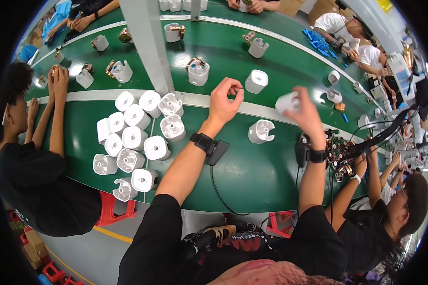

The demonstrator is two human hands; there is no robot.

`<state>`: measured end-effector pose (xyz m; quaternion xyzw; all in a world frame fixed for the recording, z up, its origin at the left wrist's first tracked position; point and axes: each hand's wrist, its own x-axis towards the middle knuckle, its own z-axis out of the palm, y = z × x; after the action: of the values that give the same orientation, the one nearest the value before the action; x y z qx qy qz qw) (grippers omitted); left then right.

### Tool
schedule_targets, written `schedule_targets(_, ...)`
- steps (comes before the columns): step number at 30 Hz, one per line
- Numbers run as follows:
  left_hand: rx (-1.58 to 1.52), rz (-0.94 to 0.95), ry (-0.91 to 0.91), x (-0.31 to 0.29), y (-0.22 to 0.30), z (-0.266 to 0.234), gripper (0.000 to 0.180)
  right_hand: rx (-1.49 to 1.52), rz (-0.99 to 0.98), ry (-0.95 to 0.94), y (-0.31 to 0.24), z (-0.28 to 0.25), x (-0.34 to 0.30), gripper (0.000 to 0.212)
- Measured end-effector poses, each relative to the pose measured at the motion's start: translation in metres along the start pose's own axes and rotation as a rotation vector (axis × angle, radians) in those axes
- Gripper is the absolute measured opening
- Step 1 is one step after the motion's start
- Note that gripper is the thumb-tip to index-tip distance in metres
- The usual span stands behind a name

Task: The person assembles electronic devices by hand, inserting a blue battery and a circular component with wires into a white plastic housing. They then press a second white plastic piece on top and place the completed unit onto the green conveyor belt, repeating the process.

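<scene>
Your right hand (310, 114) grips a white shell (286, 102) above the pale rail (195, 99); both are blurred by motion, so the exact finger contact cannot be read. Your left hand (226, 102) is held over the rail with fingers loosely curled, a gap showing between thumb and forefinger and nothing visible in it. Just beyond it, to its right, a closed-top shell (257, 81) stands on the green table (271, 175). Between your forearms sits an open shell (261, 131), its ribbed interior showing. A cluster (134, 137) of similar shells, some open, some closed, lies left of your left forearm. You wear a black strap on each wrist. Small boards (337, 151) are heaped just right of your right wrist.
</scene>
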<state>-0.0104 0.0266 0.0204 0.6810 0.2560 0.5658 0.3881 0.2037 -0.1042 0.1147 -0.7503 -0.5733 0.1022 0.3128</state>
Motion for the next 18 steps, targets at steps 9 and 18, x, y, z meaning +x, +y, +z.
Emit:
schedule_targets(9, -0.058, -0.065, -0.253, -0.004, -0.004, 0.005, 0.012, 0.290, 0.005, -0.434, -0.021, 0.005, -0.043, 0.085)
schedule_targets(18, 0.153, 0.065, -0.327, -0.002, 0.013, 0.012, 0.039, 0.214, 0.215, -0.202, 0.098, -0.060, 0.010, 0.061)
